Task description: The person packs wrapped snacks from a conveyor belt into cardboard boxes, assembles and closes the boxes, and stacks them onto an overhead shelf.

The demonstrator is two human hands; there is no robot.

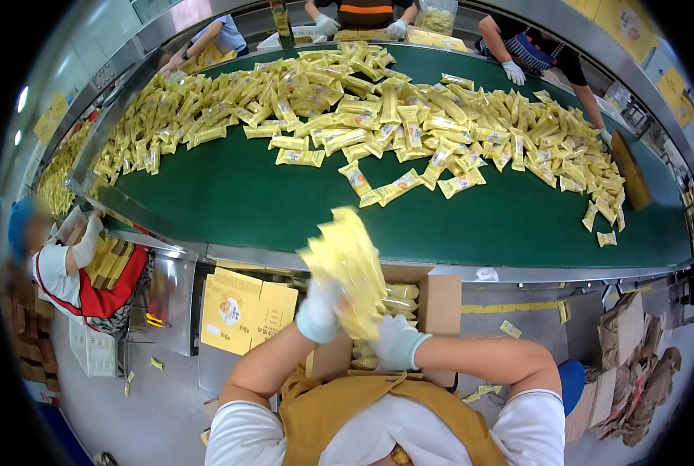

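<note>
A blurred bundle of yellow snack packets (345, 264) stands upright in front of me, above an open cardboard box (443, 311). My white-gloved left hand (320, 309) grips the bundle from the left, its fingers partly hidden behind the packets. At the bundle's lower right, my gloved right hand (397, 342) presses on the packets with closed fingers. More packets (400, 299) lie inside the box, seen beside and below my hands. Beyond it, a large heap of packets (378, 116) spreads over the green conveyor belt (285, 210).
A folded yellow printed carton (242, 311) is left of the box. Co-workers work around the belt, one at the left with a red apron (118, 287). A brown board (631, 171) stands on the belt's right. Flattened cartons (623, 334) and stray packets (510, 329) lie lower right.
</note>
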